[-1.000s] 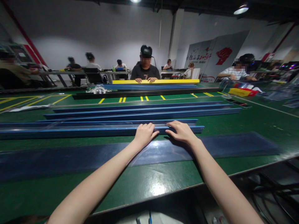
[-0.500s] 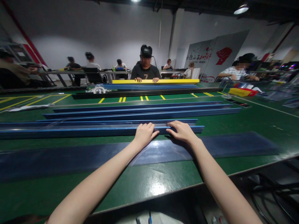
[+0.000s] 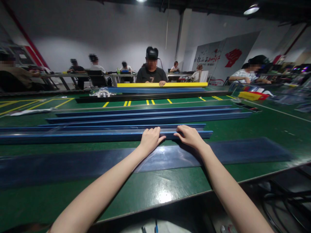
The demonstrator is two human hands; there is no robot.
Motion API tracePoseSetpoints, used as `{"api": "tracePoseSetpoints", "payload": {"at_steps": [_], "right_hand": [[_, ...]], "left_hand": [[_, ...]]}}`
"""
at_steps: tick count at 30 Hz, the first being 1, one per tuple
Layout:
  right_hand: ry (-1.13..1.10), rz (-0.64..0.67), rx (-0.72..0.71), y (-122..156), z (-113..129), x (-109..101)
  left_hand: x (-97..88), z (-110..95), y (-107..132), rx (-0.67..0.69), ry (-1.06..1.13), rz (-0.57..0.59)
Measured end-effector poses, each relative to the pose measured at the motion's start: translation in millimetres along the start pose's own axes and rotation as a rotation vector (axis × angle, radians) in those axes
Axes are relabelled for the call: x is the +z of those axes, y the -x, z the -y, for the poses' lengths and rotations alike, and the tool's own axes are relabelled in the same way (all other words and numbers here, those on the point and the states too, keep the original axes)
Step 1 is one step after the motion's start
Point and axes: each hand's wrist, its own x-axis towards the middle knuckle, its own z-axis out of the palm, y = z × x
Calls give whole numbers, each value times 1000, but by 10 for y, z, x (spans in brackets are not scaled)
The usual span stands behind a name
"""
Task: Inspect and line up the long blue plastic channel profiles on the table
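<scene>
My left hand [image 3: 150, 139] and my right hand [image 3: 190, 136] rest side by side on the near edge of a long blue rail [image 3: 73, 137] that lies across the green table [image 3: 157, 191]. The fingers of both hands curl over the rail's top edge and press on it. A flat dark blue strip [image 3: 243, 152] with a glossy film lies on the table just in front of the rail, under my wrists.
Several more long blue rails [image 3: 150, 116] lie parallel farther back. A black rail [image 3: 150, 96] and a yellow rail [image 3: 162, 84] lie beyond, where a seated person has one hand on the yellow one. Other people sit at tables behind. A red and yellow tray [image 3: 252, 95] is at right.
My hands have stayed on the blue rail. The person across the table has lifted one hand off the yellow rail.
</scene>
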Motion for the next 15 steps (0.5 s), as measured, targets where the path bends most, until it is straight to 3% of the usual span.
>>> {"api": "tracePoseSetpoints", "payload": {"at_steps": [15], "right_hand": [[41, -4, -13, 6, 50, -1]], "left_hand": [[-4, -1, 5, -6, 5, -7]]}}
